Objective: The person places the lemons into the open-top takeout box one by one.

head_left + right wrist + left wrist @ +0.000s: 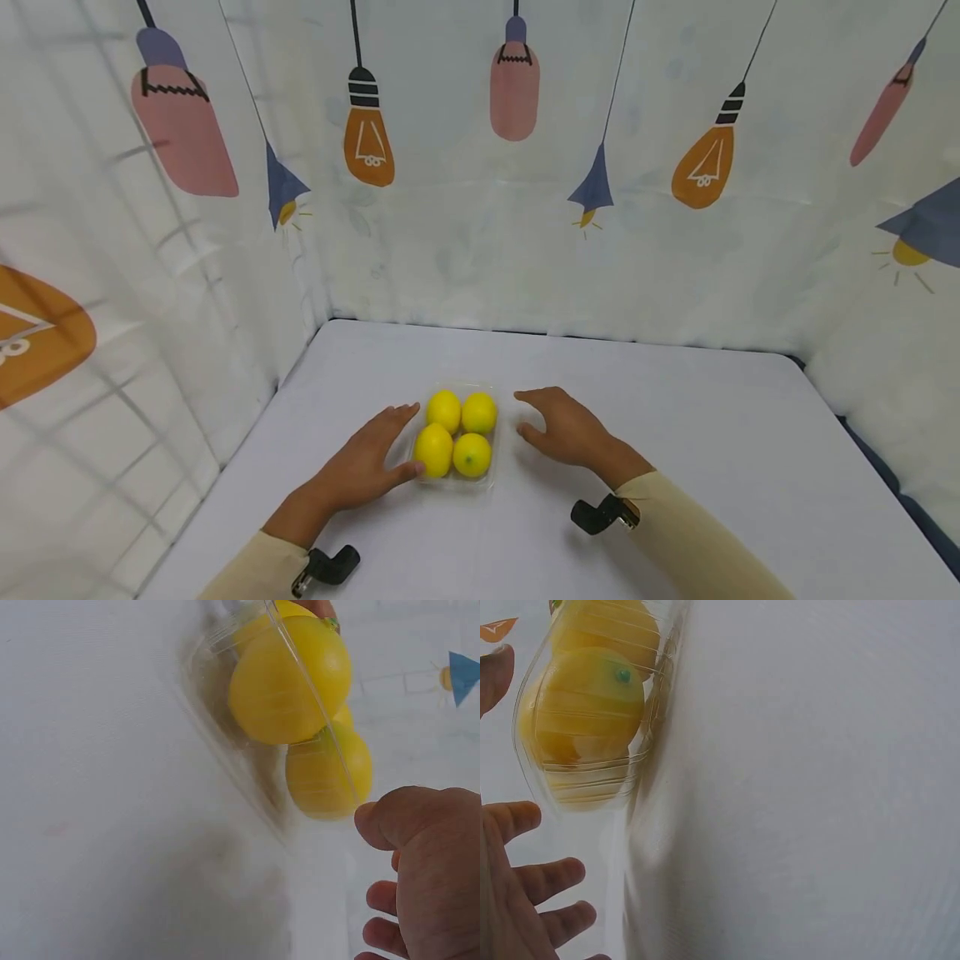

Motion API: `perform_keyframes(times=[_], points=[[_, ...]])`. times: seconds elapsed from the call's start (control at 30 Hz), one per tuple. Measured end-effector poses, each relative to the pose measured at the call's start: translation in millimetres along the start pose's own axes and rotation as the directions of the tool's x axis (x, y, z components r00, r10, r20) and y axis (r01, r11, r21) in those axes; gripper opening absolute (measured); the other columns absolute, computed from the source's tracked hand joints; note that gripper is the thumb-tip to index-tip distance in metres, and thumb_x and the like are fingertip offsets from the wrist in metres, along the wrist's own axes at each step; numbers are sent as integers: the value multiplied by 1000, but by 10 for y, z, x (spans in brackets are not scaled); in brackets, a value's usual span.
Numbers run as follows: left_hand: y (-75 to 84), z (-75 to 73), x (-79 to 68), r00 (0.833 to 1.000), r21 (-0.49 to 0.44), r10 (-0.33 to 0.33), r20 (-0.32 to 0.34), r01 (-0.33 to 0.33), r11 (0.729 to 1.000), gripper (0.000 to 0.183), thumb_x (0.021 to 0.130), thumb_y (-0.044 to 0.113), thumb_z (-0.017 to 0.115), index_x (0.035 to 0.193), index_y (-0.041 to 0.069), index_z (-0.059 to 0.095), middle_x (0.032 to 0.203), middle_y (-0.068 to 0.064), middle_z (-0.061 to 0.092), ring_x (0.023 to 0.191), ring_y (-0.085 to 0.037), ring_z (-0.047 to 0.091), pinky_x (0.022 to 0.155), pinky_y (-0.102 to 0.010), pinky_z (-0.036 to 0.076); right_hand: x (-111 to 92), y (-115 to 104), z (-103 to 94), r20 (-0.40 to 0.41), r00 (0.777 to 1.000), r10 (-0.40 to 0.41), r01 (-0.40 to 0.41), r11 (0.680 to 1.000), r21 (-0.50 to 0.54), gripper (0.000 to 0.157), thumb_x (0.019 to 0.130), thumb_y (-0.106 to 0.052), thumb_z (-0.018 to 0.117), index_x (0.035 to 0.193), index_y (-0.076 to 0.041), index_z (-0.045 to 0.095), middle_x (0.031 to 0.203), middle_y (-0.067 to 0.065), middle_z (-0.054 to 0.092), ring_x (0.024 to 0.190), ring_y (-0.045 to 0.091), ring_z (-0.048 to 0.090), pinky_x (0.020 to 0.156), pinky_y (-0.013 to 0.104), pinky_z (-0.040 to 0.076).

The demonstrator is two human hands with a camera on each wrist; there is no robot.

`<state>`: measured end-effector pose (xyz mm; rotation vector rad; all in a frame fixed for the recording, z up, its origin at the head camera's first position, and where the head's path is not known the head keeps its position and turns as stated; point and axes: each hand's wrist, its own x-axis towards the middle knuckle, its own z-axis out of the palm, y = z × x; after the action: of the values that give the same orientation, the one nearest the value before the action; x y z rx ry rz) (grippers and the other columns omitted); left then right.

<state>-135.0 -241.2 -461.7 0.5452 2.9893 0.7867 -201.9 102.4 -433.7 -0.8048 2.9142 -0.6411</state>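
Several yellow lemons point(472, 455) sit in a clear plastic tray point(491, 478) on the white table. In the left wrist view the tray's ribbed wall point(592, 777) shows, with lemons behind it. My left hand point(362, 464) is at the tray's left side, fingers spread. Its thumb tip lies at the tray's near left corner; whether it touches cannot be told. To the right of the tray my right hand point(572, 431) hovers a small gap away, thumb and fingers apart, holding nothing. The right wrist view shows its thumb point(405, 817) near a lemon point(328, 771).
The white tabletop point(675, 467) spreads around the tray. White cloth walls point(465, 250) printed with hanging lamps and bulbs enclose its back and sides. A dark wrist camera point(333, 567) is strapped at the left sleeve, another camera point(600, 514) at the right.
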Motion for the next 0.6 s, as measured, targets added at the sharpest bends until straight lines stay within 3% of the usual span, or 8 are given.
perform_keyframes(times=[0.37,0.6], points=[[-26,-28,23,999,36,9,-38,-8,999,81,99,64,52,163,19,30,163,-13,35,150,-40,27,116,-66,25,-470,387,42,-39,995,91,-94,992,-88,64,95,-38,73,152,-19,51,146,6,56,136,28,50,108,49,45],[-3,-125,29,995,66,47,-93,-41,997,73,102,55,54,161,16,34,161,-16,37,149,-42,29,115,-66,26,-829,659,-106,-77,989,127,-133,988,-79,68,95,-40,72,153,-11,49,149,14,53,138,38,47,106,59,44]])
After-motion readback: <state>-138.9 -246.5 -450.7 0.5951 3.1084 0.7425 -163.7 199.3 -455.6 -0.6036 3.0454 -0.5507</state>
